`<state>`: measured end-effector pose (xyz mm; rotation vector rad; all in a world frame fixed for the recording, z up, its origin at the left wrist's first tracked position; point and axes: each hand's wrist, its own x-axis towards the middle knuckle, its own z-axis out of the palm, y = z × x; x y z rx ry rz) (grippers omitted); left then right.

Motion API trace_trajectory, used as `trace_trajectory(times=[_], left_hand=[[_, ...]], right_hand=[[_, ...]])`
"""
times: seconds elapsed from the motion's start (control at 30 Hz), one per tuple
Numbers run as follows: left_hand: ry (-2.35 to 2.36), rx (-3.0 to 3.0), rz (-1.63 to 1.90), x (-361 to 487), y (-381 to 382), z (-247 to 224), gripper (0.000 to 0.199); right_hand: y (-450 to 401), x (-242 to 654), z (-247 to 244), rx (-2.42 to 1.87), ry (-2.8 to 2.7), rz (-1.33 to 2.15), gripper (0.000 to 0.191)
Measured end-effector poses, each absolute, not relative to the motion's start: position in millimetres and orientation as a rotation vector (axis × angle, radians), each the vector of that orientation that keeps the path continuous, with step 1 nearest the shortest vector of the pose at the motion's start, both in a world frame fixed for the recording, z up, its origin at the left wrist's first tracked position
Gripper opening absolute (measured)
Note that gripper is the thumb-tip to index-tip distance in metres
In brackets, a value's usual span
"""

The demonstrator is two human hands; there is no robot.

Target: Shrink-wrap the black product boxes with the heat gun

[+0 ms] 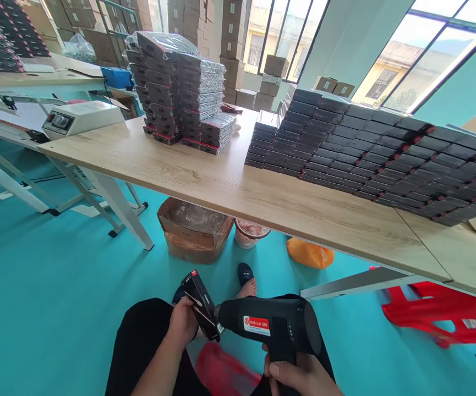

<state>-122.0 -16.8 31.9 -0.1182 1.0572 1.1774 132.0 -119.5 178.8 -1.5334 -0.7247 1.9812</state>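
the left hand (182, 323) curls its fingers around one black box (202, 304) over the lap (147, 330). the right hand (293, 375) wraps its fingers around one black heat gun (279, 320), tip by the box.

The held box (200, 294) is partly hidden by the left hand (182, 320); the black stacks (361, 146) are cut off at right.

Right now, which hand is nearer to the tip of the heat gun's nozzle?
Left. The left hand holds the small black box right by the nozzle; the right hand is farther back, gripping the heat gun by its handle.
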Motion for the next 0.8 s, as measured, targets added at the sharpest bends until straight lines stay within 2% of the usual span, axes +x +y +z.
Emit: trace_trajectory(times=[0.3,0.67,0.8], left_hand=[[1.040,0.022,1.045,-115,-23,20,0.007],[1.061,0.066,1.078,-114,-24,13,0.016],[1.052,0.021,1.065,-117,-22,14,0.004]], right_hand=[[-77,115,200,-1.449,-0.856,1.801,0.037],[-26,106,226,-1.496,-1.034,1.823,0.022],[-30,109,230,-1.507,-1.173,1.927,0.016]])
